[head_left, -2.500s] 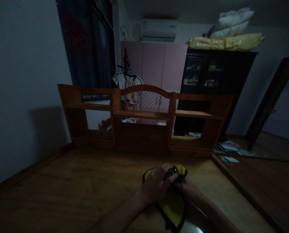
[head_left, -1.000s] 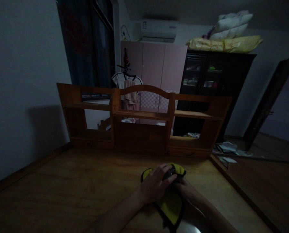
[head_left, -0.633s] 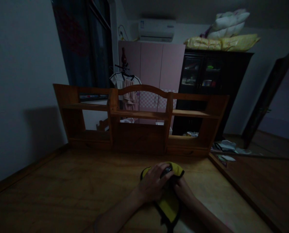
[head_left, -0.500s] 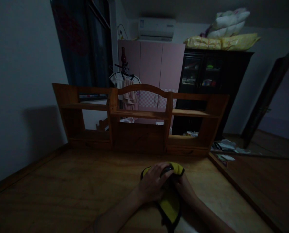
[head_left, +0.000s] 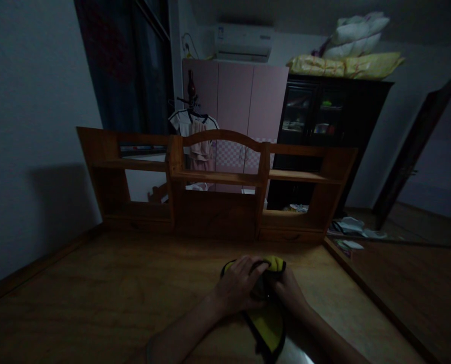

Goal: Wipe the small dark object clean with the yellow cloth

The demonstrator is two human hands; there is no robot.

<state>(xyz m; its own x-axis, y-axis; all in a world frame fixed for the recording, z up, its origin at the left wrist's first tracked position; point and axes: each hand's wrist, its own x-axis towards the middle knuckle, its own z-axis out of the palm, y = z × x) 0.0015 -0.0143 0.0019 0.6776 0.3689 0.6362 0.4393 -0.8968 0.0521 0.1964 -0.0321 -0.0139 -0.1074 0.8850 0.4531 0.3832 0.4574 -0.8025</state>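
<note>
A yellow cloth [head_left: 267,326] with black edging is bunched between my hands above the wooden table, its lower end hanging toward me. My left hand [head_left: 238,284] is closed around a dark, glossy, rounded object [head_left: 261,287], thumb on its upper side. What kind of object it is cannot be made out in the dim light. From the other side my right hand [head_left: 288,289] grips the cloth against this object; its fingertips are mostly hidden behind the fabric. Some cloth also shows above and to the left of my left fingers.
The wooden tabletop [head_left: 107,298] has a wooden shelf unit [head_left: 219,177] along its far edge and a raised rim on the right. A wall [head_left: 32,126] stands at the left. Beyond are pink wardrobes [head_left: 233,96], a black cabinet [head_left: 356,116] and hanging clothes [head_left: 195,131].
My left thumb and the dark object have shifted slightly, the object now showing lower between my hands. The cloth's fold at the top has changed a little. Both hands keep their hold.
</note>
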